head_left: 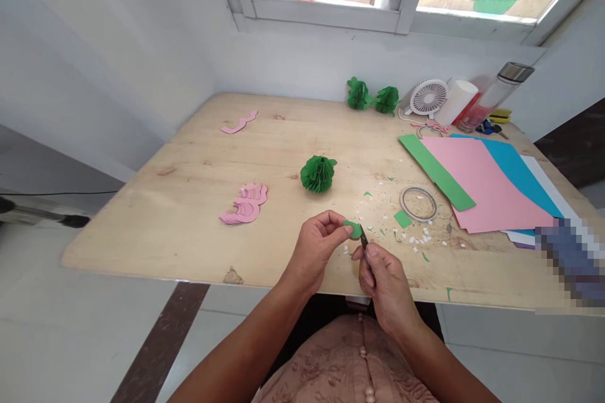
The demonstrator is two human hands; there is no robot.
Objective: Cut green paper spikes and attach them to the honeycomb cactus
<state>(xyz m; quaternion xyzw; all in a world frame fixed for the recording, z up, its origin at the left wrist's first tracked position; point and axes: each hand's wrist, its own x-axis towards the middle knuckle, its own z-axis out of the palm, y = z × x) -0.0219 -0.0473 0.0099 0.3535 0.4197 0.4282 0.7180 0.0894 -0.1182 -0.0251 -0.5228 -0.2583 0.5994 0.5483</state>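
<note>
Pinched in my left hand (317,244) is a small rounded piece of green paper (352,230). My right hand (384,277) is closed around a pair of dark scissors (363,239), whose blades meet the right edge of that piece. Their handles are mostly hidden by my fingers. Just beyond my hands sits a round green pleated paper ball (318,174) with a small rounded tab at its side. A small green paper square (403,219) lies to the right, among white and green scraps.
Stacked pink scalloped paper strips (244,204) lie at left, a single pink strip (239,123) farther back. A tape roll (418,204) is near coloured paper sheets (482,182) at right. Two green paper balls (358,94), a small fan (428,98) and a bottle (494,97) line the back.
</note>
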